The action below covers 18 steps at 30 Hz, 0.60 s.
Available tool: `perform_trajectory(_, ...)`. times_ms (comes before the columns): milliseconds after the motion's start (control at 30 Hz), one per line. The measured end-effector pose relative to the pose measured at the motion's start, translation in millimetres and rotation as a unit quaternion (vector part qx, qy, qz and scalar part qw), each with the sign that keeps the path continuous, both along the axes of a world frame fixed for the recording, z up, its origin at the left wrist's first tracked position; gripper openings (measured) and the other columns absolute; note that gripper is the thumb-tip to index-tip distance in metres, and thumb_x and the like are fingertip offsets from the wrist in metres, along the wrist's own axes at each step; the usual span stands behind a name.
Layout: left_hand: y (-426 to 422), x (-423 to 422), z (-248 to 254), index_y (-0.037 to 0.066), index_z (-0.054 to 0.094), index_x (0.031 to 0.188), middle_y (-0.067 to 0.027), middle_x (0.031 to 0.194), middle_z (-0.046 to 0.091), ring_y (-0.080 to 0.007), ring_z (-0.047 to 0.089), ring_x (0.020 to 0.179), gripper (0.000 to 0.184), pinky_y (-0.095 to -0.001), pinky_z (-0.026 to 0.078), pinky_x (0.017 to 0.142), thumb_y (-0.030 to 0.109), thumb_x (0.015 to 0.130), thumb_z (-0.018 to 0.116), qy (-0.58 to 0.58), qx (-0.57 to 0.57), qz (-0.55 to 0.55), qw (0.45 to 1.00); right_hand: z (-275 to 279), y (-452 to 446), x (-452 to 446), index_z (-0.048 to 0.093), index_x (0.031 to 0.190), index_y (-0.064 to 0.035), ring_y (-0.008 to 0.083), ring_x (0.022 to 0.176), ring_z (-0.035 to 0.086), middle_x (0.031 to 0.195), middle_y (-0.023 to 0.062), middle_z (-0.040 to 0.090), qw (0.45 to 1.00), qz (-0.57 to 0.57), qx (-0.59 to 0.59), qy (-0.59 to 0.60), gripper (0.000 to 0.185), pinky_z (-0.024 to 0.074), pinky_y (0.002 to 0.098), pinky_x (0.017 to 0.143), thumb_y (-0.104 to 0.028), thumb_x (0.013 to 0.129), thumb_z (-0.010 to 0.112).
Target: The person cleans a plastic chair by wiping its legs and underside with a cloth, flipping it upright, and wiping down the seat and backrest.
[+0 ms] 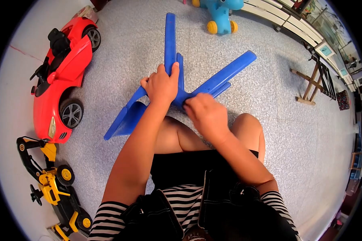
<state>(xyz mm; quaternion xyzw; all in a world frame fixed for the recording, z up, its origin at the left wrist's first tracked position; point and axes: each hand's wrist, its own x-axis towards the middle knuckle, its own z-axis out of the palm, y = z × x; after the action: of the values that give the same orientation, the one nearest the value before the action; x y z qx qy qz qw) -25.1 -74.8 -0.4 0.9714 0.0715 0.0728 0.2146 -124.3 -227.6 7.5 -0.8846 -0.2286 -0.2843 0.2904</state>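
Note:
A small blue plastic chair point(225, 77) lies tipped over in front of my crossed legs, its legs pointing up and away from me. My left hand point(163, 85) is wrapped around the base of one chair leg, with the thumb along its right side. The chair's backrest point(126, 120) slants down to the left, partly behind my left forearm. At the chair's near edge, my right hand point(207, 114) has its fingers curled together against the blue plastic. Some blur covers that hand, and whatever its fingertips hold, if anything, is hidden.
A red toy car point(62, 80) and a yellow-black toy excavator point(54, 184) stand along the left wall. Ahead is a blue ride-on toy point(219, 16) with yellow wheels. A folding wooden stool point(315, 82) stands at the right, near white drawers point(277, 16).

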Motion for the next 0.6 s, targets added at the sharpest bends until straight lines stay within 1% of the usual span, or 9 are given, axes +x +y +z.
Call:
perform_trajectory(67, 0, -1, 1, 0.001, 0.068, 0.110, -0.0202, 0.090, 0.075, -0.0353, 0.069, 0.096, 0.064, -0.0481, 0.031, 0.103, 0.059, 0.103, 0.042, 0.004, 0.001, 0.003, 1.000, 0, -15, 14, 0.067, 0.092, -0.0097, 0.0275, 0.074, 0.066, 0.080, 0.0068, 0.062, 0.994, -0.113, -0.002, 0.003, 0.020, 0.0539, 0.0389, 0.061, -0.009, 0.078, 0.081)
perform_trajectory(100, -1, -2, 4, 0.001, 0.068, 0.110, -0.0204, 0.091, 0.075, -0.0353, 0.070, 0.096, 0.064, -0.0480, 0.031, 0.103, 0.059, 0.103, 0.042, 0.009, -0.005, 0.003, 1.000, 0, -18, 20, 0.067, 0.092, -0.0101, 0.0289, 0.072, 0.065, 0.079, 0.0071, 0.062, 0.989, -0.145, 0.036, -0.008, 0.019, 0.0534, 0.0397, 0.060, -0.008, 0.079, 0.080)
perform_trajectory(133, -2, -2, 5, 0.001, 0.069, 0.110, -0.0206, 0.091, 0.075, -0.0354, 0.070, 0.097, 0.064, -0.0478, 0.031, 0.103, 0.059, 0.103, 0.042, 0.011, -0.011, 0.003, 1.000, -3, -15, 17, 0.067, 0.092, -0.0101, 0.0289, 0.072, 0.065, 0.079, 0.0071, 0.062, 0.989, -0.143, 0.035, -0.007, 0.019, 0.0534, 0.0397, 0.060, -0.008, 0.079, 0.080)
perform_trajectory(233, -1, -1, 3, 0.001, 0.069, 0.109, -0.0209, 0.091, 0.075, -0.0354, 0.070, 0.097, 0.063, -0.0478, 0.031, 0.103, 0.058, 0.103, 0.042, 0.005, 0.001, 0.002, 1.000, -5, 6, -4, 0.069, 0.093, -0.0106, 0.0297, 0.073, 0.066, 0.081, 0.0091, 0.064, 1.000, -0.020, -0.011, -0.011, 0.016, 0.0535, 0.0401, 0.061, -0.007, 0.081, 0.079)
perform_trajectory(333, 1, 1, 1, 0.001, 0.068, 0.109, -0.0209, 0.091, 0.075, -0.0355, 0.070, 0.097, 0.063, -0.0476, 0.031, 0.103, 0.058, 0.103, 0.042, 0.016, 0.000, 0.002, 1.000, -3, -18, 10, 0.068, 0.092, -0.0111, 0.0284, 0.073, 0.066, 0.081, 0.0083, 0.063, 0.997, -0.079, 0.004, -0.012, 0.019, 0.0531, 0.0400, 0.060, -0.007, 0.078, 0.080)
perform_trajectory(367, 1, 0, 0, 0.001, 0.068, 0.109, -0.0209, 0.091, 0.075, -0.0355, 0.070, 0.097, 0.063, -0.0476, 0.031, 0.103, 0.058, 0.103, 0.042, 0.017, 0.000, 0.003, 1.000, -6, -24, 20, 0.068, 0.091, -0.0116, 0.0275, 0.074, 0.065, 0.082, 0.0072, 0.062, 0.989, -0.138, 0.035, -0.034, 0.020, 0.0526, 0.0401, 0.060, -0.008, 0.076, 0.081)
perform_trajectory(467, 0, -2, 3, 0.001, 0.068, 0.109, -0.0214, 0.091, 0.075, -0.0357, 0.070, 0.096, 0.063, -0.0474, 0.031, 0.103, 0.058, 0.103, 0.042, 0.008, -0.010, 0.003, 1.000, -11, -8, 1, 0.068, 0.092, -0.0120, 0.0270, 0.075, 0.065, 0.082, 0.0073, 0.062, 0.995, -0.097, -0.033, 0.005, 0.020, 0.0522, 0.0394, 0.059, -0.010, 0.077, 0.081)
perform_trajectory(500, -1, -3, 3, 0.001, 0.068, 0.109, -0.0217, 0.092, 0.075, -0.0357, 0.070, 0.096, 0.064, -0.0475, 0.031, 0.103, 0.059, 0.103, 0.042, 0.011, -0.005, 0.003, 1.000, -14, 0, -5, 0.068, 0.092, -0.0128, 0.0271, 0.075, 0.065, 0.082, 0.0067, 0.062, 0.999, -0.022, -0.013, -0.030, 0.020, 0.0522, 0.0383, 0.059, -0.010, 0.076, 0.081)
perform_trajectory(600, 0, 0, 2, 0.001, 0.068, 0.108, -0.0220, 0.092, 0.075, -0.0358, 0.070, 0.097, 0.064, -0.0475, 0.031, 0.103, 0.059, 0.103, 0.042, 0.013, -0.001, 0.001, 1.000, -9, -15, 1, 0.069, 0.092, -0.0132, 0.0286, 0.073, 0.066, 0.082, 0.0068, 0.065, 0.999, -0.044, -0.005, 0.006, 0.018, 0.0529, 0.0393, 0.062, -0.010, 0.079, 0.080)
